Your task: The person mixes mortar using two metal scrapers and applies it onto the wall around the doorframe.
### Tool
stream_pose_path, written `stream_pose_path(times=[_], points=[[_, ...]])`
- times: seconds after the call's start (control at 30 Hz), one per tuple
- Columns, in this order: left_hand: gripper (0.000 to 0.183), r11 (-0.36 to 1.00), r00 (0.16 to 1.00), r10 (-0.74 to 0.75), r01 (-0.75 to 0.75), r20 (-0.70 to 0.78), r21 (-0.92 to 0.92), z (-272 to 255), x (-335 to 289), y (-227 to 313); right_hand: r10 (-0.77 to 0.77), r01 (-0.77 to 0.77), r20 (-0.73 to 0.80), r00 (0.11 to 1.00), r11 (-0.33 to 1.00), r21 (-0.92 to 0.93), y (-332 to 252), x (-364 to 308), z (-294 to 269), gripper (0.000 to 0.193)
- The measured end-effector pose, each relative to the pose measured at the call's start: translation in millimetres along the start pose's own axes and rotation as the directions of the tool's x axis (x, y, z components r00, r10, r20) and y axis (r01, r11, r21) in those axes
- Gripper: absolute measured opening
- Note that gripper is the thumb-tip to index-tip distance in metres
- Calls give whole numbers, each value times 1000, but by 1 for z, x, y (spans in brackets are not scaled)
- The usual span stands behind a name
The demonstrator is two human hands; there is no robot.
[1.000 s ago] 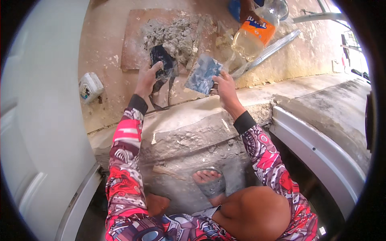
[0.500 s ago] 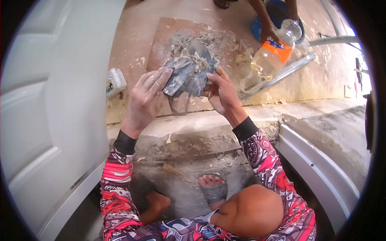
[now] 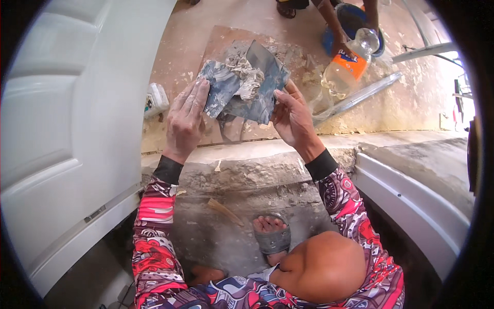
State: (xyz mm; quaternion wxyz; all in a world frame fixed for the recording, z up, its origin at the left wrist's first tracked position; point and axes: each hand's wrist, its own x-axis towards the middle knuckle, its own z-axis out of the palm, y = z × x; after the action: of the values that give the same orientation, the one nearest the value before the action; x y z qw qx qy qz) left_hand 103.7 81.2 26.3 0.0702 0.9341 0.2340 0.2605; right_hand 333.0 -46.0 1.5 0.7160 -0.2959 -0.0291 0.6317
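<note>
My left hand (image 3: 184, 121) is closed on a flat grey-blue scraper (image 3: 220, 88), fingers along its left edge. In my right hand (image 3: 296, 117) is a second flat scraper (image 3: 272, 72), broader, pinched between thumb and fingers at its right edge. Both are smeared with pale residue, and their inner edges meet or overlap. A lump of wet, grey-white putty (image 3: 250, 83) lies across the middle, between the two. Beneath them on the floor is a brownish board (image 3: 213, 44) with putty on it, partly hidden.
Another person's hand (image 3: 343, 47) holds a large clear bottle (image 3: 337, 80) with an orange label, beside a blue bucket (image 3: 328, 41). A metal strip (image 3: 360, 98) lies below. A white door (image 3: 113, 103) stands left, near a white container (image 3: 157, 98). A rough step (image 3: 247, 175) crosses before me.
The scrapers have tilted and spread flatter, showing more of the putty lump. My hands have shifted slightly to the right in view. The other person's hand stays on the bottle.
</note>
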Motion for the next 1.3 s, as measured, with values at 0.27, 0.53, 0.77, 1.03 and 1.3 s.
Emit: stream_pose_path(times=[0.27,0.53,0.77,1.03,1.3], points=[[47,998,988,-58,58,-145,-5,-15,-7,-18,-158,161,34,987,975,-154,-25,-17,14,30],[23,184,785,-556,436,272,-881,-71,-12,8,-39,45,22,999,924,-380,-7,-47,7,32],[25,-403,592,-450,534,669,-744,-72,-29,16,202,-174,112,973,960,-219,38,-61,40,34],[20,-468,565,-478,484,673,-739,-42,-90,6,194,-176,84,977,968,-179,39,-76,37,32],[21,259,625,-765,520,155,-814,-71,-105,51,129,-111,21,991,915,-388,35,-76,17,32]])
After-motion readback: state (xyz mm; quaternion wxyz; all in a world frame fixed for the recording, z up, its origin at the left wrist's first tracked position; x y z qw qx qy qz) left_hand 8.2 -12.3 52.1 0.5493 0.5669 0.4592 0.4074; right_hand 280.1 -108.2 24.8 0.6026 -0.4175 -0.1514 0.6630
